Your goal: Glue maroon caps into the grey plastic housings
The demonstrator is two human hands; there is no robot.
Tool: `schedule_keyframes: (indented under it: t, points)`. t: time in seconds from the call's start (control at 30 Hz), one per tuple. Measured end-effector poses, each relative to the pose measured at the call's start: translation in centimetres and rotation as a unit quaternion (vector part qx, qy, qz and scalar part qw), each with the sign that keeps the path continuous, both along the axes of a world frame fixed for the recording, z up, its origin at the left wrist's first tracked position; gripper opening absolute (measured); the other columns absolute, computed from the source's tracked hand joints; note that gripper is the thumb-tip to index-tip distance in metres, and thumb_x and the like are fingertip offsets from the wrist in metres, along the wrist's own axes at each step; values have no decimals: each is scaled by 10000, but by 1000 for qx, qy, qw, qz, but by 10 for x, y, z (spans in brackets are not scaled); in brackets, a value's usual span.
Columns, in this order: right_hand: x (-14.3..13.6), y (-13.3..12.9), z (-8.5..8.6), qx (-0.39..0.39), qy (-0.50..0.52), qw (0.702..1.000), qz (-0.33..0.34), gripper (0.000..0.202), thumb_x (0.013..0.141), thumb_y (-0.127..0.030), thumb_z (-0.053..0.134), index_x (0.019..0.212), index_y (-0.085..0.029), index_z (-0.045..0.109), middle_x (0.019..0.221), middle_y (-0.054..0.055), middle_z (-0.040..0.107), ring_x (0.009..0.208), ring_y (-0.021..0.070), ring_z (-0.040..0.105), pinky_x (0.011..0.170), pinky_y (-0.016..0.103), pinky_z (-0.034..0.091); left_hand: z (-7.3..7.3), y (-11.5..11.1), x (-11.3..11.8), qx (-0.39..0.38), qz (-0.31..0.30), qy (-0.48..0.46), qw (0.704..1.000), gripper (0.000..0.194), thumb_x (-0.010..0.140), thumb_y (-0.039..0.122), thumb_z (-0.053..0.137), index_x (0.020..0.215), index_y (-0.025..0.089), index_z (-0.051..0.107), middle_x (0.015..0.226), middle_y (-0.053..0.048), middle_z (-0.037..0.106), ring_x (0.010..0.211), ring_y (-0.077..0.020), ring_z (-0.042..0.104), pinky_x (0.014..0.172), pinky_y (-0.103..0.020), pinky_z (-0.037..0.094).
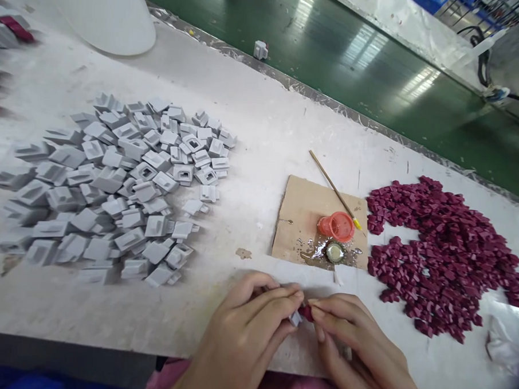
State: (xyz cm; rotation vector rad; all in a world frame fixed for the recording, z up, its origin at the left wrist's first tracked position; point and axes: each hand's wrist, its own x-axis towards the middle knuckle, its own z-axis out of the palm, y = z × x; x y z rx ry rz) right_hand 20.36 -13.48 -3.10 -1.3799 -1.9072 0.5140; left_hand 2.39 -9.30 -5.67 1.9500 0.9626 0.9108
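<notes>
Near the table's front edge, my left hand [254, 326] is closed around a small grey plastic part [296, 318], most of it hidden by the fingers. Between the fingertips of my right hand [360, 342] is a small dark red plastic piece [308, 312], held right against the grey part. Whether the two are joined I cannot tell. Just beyond my hands lies a cardboard piece [299, 208], wet with spilled clear liquid. On it are a red cup [336, 226] and a small round cap [334, 252] with liquid. A thin brush [335, 189] rests across its far edge.
A wide heap of grey parts [126, 183] covers the left of the table; a dark red heap [450, 249] lies right. Behind runs a green conveyor belt [267, 17] carrying one grey part [260, 50]. A white container [108, 16] stands back left, a plastic bag [506, 343] far right.
</notes>
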Motion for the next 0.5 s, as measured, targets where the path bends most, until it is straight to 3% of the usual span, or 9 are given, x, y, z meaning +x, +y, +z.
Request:
schedule_keyframes:
  t: [0.27, 0.43, 0.5]
  points:
    - [-4, 8, 10, -44, -1, 999, 16, 304, 835, -3, 565, 1070, -176, 653, 922, 83, 680, 873, 187, 662, 680, 290, 593, 0, 2, 0, 8, 3, 6, 1000, 187, 959, 162, 526, 1079, 143, 668, 1061, -43, 758, 913, -174, 606, 803, -240, 583]
    - [-2, 1, 7, -41, -11, 998, 34, 312, 881, -59, 548, 1165, -169, 621, 988, 85, 692, 936, 176, 660, 764, 275, 590, -3, 0, -1, 38, -16, 30, 999, 212, 954, 163, 524, 1132, 165, 639, 1063, -32, 749, 940, -162, 624, 829, -214, 571]
    - [10, -2, 3, -32, -38, 998, -25, 375, 904, -160, 576, 1277, -182, 548, 994, 58, 694, 922, 160, 655, 775, 251, 577, -4, 2, -7, 31, -23, 58, 998, 238, 941, 182, 543, 1165, 201, 622, 1075, -17, 743, 969, -164, 641, 839, -208, 566]
